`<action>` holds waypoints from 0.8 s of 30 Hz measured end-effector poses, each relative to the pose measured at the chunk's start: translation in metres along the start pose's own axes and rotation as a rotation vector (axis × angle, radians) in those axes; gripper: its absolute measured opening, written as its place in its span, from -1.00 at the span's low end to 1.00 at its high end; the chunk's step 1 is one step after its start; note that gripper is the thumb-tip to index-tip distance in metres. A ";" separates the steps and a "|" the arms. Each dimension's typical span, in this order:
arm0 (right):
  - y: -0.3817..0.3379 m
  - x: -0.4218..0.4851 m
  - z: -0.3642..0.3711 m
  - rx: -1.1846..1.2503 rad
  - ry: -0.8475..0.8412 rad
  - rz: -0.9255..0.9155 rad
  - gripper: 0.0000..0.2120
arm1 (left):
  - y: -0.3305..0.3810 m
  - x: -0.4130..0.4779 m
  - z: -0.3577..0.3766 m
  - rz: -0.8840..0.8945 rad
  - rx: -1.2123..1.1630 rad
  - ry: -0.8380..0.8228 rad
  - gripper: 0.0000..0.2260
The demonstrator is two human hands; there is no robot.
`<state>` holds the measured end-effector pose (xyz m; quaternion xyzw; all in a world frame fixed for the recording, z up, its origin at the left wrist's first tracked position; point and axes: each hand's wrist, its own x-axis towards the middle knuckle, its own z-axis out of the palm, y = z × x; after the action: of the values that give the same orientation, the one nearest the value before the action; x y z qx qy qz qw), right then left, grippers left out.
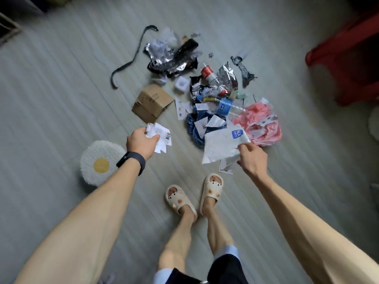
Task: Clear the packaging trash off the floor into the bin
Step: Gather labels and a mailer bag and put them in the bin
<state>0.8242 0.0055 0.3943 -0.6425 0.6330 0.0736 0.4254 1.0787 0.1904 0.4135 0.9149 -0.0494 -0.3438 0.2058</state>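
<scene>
The floor [61, 78] looks like matt, pale wood-grain planking. Crinkled silver foil wrappers [170, 62] shine glossily. The cardboard box [152, 102] is matt brown. The pink bag [258, 124] is thin, creased plastic; the white mailer [221, 144] is smooth. The round stool [100, 160] is fuzzy cloth.

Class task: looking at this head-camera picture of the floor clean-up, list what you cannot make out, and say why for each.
- Red object, head view: blurred and cut off by the right edge; cannot tell if it is the bin.
- Papers in the left hand: fingers cover part; print too small.
- White bag pinched by the right hand: logo too small to read.
- Dark items, top-left corner: cut off.
</scene>
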 end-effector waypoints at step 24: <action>0.210 -0.451 -0.303 0.767 0.910 0.305 -0.78 | 0.262 -0.487 0.033 0.833 0.039 -0.584 -0.77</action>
<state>0.4209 0.1846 0.7739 -0.3129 0.8172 -0.3813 0.2980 0.7011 0.0534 0.7946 0.6869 -0.4718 -0.4730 0.2860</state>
